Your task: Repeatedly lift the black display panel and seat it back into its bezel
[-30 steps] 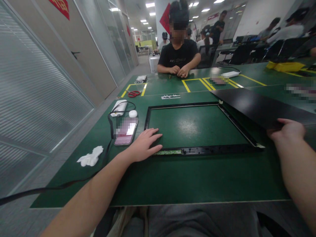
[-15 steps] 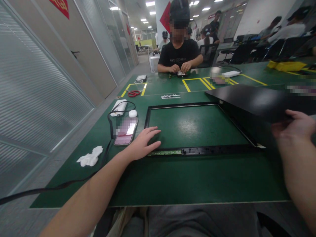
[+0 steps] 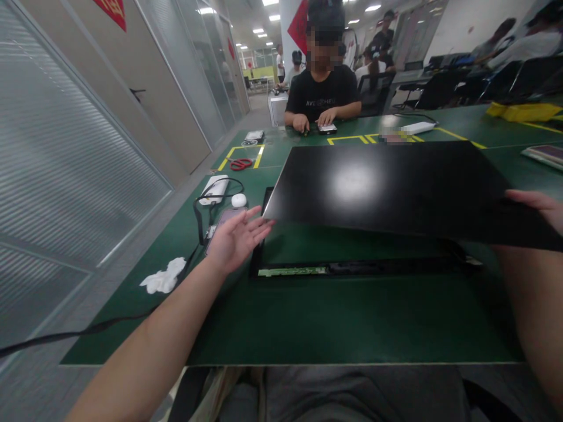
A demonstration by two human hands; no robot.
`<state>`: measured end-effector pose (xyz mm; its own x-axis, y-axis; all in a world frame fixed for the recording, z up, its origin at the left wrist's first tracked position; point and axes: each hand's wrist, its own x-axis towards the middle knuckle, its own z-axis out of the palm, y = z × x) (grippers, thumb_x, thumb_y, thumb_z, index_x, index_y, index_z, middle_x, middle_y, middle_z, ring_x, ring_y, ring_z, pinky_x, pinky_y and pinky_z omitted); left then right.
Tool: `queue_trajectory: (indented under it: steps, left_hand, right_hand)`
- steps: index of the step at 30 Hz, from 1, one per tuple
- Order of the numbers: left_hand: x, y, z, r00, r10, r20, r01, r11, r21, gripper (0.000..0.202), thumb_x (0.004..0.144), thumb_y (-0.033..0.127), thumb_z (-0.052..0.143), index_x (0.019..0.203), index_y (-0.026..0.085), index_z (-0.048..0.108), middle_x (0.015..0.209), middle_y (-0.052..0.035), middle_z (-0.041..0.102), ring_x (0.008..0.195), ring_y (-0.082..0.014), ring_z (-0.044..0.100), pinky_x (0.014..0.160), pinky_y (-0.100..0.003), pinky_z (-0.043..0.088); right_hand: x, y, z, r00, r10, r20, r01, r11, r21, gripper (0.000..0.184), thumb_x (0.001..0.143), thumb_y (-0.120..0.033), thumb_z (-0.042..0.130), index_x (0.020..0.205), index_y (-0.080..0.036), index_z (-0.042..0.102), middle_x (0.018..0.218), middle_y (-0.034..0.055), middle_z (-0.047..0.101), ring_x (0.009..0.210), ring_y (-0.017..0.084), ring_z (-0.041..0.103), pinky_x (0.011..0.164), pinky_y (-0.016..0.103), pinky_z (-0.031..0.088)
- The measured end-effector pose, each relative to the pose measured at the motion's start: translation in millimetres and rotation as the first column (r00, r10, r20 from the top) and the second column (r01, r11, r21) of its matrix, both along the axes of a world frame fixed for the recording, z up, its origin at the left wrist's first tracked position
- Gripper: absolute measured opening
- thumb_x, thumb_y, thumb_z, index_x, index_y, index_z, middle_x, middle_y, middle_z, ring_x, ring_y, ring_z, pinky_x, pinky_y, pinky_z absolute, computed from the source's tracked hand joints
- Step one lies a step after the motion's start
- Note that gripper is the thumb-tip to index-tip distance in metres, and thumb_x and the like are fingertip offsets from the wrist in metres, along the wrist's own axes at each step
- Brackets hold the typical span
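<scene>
A thin glossy black panel (image 3: 396, 193), like a screen sheet, is held tilted above a black rectangular frame (image 3: 387, 267) lying on the green table. My right hand (image 3: 543, 208) grips the panel near its right end, thumb on top and the other fingers hidden beneath. At the panel's near left corner, my left hand (image 3: 235, 240) is turned palm up with its fingers stretched out. Its fingertips reach the corner, but whether they bear any weight I cannot tell. Along the frame's near side runs a green circuit strip (image 3: 292, 271). The panel covers most of the frame's far side.
Left of the frame are a phone (image 3: 224, 225), a small white case (image 3: 238, 200), a white power bank (image 3: 214, 190) with a black cable, and crumpled tissue (image 3: 165, 276). Red-handled scissors (image 3: 241, 164) lie farther off. Across the table (image 3: 352, 328) a person handles a small device (image 3: 327, 128).
The panel has swung left from the right side to over the frame, with my right hand on it. My left hand has lifted off the frame and turned palm up at the panel's corner.
</scene>
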<state>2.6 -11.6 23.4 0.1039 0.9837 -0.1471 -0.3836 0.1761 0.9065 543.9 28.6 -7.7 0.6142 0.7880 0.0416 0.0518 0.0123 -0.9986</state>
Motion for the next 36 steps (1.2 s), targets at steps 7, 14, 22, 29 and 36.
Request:
queue_trajectory:
  steps: [7, 14, 22, 29, 36]
  left_hand:
    - [-6.0, 0.2, 9.6, 0.995, 0.003, -0.102, 0.007, 0.995, 0.099, 0.056, 0.067, 0.021, 0.076, 0.123, 0.013, 0.07, 0.105, -0.0087, 0.078, 0.094, -0.0271, 0.073, 0.071, -0.03, 0.059]
    - [-6.4, 0.2, 14.1, 0.992, 0.085, -0.088, -0.073, 0.989, 0.13, 0.059, 0.065, 0.019, 0.074, 0.123, 0.014, 0.07, 0.103, -0.0079, 0.079, 0.094, -0.029, 0.074, 0.074, -0.033, 0.061]
    - [-4.5, -0.9, 8.8, 0.99, 0.118, -0.083, -0.109, 0.988, 0.106, 0.056, 0.062, 0.015, 0.078, 0.118, 0.013, 0.069, 0.103, -0.0076, 0.079, 0.087, -0.0228, 0.075, 0.069, -0.027, 0.059]
    - [-2.6, -1.0, 4.4, 0.984, 0.134, -0.118, -0.125, 0.989, 0.083, 0.05, 0.061, 0.015, 0.08, 0.11, 0.015, 0.069, 0.093, -0.0046, 0.079, 0.083, -0.0215, 0.074, 0.065, -0.026, 0.058]
    - [-2.5, -1.1, 1.8, 0.985, 0.126, -0.121, -0.116, 0.989, 0.087, 0.052, 0.059, 0.016, 0.083, 0.109, 0.015, 0.069, 0.095, -0.0052, 0.079, 0.092, -0.0245, 0.074, 0.071, -0.027, 0.06]
  right_hand:
    - [-49.2, -11.1, 20.8, 0.973, 0.169, -0.159, -0.193, 0.97, -0.148, 0.021, 0.064, -0.029, 0.07, 0.086, -0.028, 0.07, 0.081, 0.0051, 0.073, 0.074, 0.029, 0.071, 0.056, 0.045, 0.061]
    - [-55.2, -12.0, 31.2, 0.843, 0.368, -0.393, -0.501, 0.802, -0.324, 0.039, 0.066, -0.022, 0.066, 0.104, -0.026, 0.072, 0.092, 0.0069, 0.077, 0.075, 0.028, 0.074, 0.061, 0.044, 0.063]
    - [-43.1, 3.4, 18.5, 0.915, 0.294, -0.277, -0.355, 0.912, -0.206, 0.043, 0.065, -0.009, 0.06, 0.107, -0.022, 0.065, 0.09, 0.0116, 0.076, 0.081, 0.022, 0.075, 0.062, 0.03, 0.062]
    - [-44.3, 3.0, 11.1, 0.952, 0.274, -0.136, -0.296, 0.937, -0.184, 0.046, 0.064, -0.012, 0.063, 0.108, -0.022, 0.065, 0.082, 0.01, 0.076, 0.075, 0.022, 0.074, 0.061, 0.029, 0.06]
    - [-50.3, 0.6, 17.4, 0.975, 0.22, 0.017, -0.206, 0.933, -0.296, 0.044, 0.067, -0.02, 0.064, 0.11, -0.025, 0.074, 0.087, 0.0089, 0.078, 0.064, 0.013, 0.064, 0.046, 0.018, 0.04]
